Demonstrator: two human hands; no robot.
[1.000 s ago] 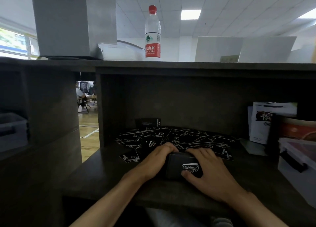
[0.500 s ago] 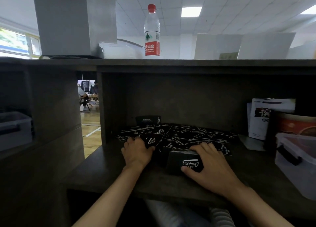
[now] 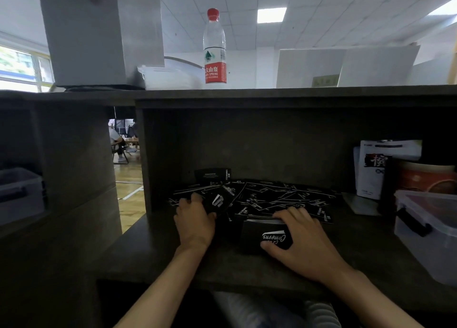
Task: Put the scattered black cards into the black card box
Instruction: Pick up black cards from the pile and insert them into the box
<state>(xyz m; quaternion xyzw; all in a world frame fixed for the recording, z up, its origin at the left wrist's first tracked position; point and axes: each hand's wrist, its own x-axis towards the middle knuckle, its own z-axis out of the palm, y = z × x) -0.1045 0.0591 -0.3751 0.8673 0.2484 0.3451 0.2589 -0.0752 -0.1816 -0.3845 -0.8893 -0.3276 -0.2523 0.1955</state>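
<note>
**Inspector:** State of the hands?

**Assistant:** The right hand (image 3: 300, 238), lower centre-right of the frame, is clamped on the black card box (image 3: 262, 236): thumb on its printed front, fingers curled over the top edge where white card edges show. I judge it steadies the box and holds the mouth open for loading. The left hand (image 3: 194, 220), just left of centre, pinches one black card (image 3: 218, 201) lifted off the pile, thumb and fingers on it.

**Inspector:** The rest of the cards?

**Assistant:** The scattered cards (image 3: 279, 198) lie fanned across the shelf (image 3: 153, 251) behind both hands, overlapping. Most remain out of the box, so the task looks early.

**Inspector:** Legible writing?

**Assistant:** The box front carries white script, upside down to the camera, reading roughly "Camping"; a second line I cannot tell. The water bottle (image 3: 214, 47), upper centre, has a red label with "SPRING" and Chinese characters. The white packet (image 3: 378, 169) at right shows one large Chinese character, partly hidden.
</note>
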